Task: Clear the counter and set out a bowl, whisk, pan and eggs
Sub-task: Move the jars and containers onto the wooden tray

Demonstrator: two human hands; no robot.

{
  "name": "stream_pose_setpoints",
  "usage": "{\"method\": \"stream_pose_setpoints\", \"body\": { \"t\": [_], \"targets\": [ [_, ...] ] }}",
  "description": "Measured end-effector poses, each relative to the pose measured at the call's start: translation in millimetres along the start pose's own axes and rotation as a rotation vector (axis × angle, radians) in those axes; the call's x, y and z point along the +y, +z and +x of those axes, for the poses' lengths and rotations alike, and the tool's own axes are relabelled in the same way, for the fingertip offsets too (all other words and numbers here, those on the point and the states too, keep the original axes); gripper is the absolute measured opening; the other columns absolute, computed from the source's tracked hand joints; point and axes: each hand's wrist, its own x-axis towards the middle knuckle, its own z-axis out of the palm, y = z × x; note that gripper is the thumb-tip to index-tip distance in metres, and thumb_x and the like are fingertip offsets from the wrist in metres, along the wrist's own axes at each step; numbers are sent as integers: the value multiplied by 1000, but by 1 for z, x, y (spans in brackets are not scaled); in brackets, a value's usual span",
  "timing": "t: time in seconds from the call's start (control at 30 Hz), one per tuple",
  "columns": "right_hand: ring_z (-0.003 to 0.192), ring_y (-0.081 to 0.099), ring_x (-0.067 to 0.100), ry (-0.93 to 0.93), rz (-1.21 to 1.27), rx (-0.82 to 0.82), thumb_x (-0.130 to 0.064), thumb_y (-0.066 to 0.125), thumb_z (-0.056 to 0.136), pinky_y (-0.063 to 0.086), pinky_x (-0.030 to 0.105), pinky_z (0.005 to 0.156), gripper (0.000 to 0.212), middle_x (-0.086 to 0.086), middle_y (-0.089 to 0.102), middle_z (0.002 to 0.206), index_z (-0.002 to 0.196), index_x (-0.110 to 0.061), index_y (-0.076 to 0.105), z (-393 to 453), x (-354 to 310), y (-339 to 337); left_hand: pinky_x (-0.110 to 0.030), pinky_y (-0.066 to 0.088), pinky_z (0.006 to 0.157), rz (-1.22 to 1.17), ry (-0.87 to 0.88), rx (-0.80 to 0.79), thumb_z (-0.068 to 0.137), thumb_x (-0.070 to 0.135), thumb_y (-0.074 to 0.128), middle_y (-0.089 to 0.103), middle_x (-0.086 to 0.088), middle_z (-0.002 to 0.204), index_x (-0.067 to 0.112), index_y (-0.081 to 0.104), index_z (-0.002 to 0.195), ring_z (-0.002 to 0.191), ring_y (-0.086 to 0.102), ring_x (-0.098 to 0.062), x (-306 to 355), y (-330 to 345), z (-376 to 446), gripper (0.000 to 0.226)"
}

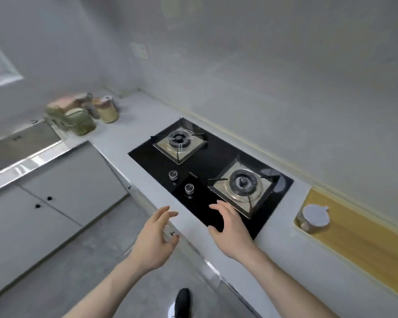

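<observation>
Nothing is held in either grip: the left hand (155, 237) is raised with fingers loosely spread near the front edge of the surface (129, 134), and the right hand (230, 230) hovers, fingers relaxed, over the near corner of the hob (202, 161). No bowl, whisk, pan or eggs can be seen, so fetching them is judged still to come.

What is left to clear appears to be a lidded jar (313, 218) on a yellow mat (358, 237) to the right, and a blurred cluster of containers (83, 113) at the far left corner beside the sink (21, 143).

The jar is best taken first, being nearer the right hand; it should be gripped round the body, not the lid, whose fit cannot be told. The hob's pan supports should be cleared by lifting, not sliding. The far containers are better moved one by one, since their shapes are unclear.
</observation>
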Motion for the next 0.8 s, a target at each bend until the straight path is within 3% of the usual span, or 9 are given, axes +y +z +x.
{"method": "stream_pose_setpoints", "body": {
  "t": [0.17,0.37,0.57,0.8],
  "targets": [
    [144,31,8,-179,-64,-134,-27,62,93,22,17,114,56,-16,28,158,147,-30,45,27,-83,46,-30,44,107,-15,-111,191,85,30,71,35,13,156,37,51,138,136,46,-14,-60,-65,-43,57],
    [146,30,7,-358,-90,-212,-25,63,92,19,17,116,56,-13,31,158,145,-30,47,54,-190,106,-19,30,111,-28,-181,373,84,26,73,37,14,155,32,53,137,142,39,-8,-127,-141,-74,57],
    [143,34,0,-460,-36,-248,-28,65,93,23,15,114,56,-18,33,155,145,-33,46,81,-301,195,-23,34,111,-29,-202,454,87,29,70,33,19,155,37,51,137,142,36,-6,-224,-231,-101,54],
    [140,35,-4,-464,13,-236,-32,65,93,37,33,117,56,-25,32,153,145,-37,45,107,-378,258,-24,35,110,-22,-201,476,87,29,70,32,19,156,39,50,137,142,36,-8,-307,-307,-106,55]
  ]
}}
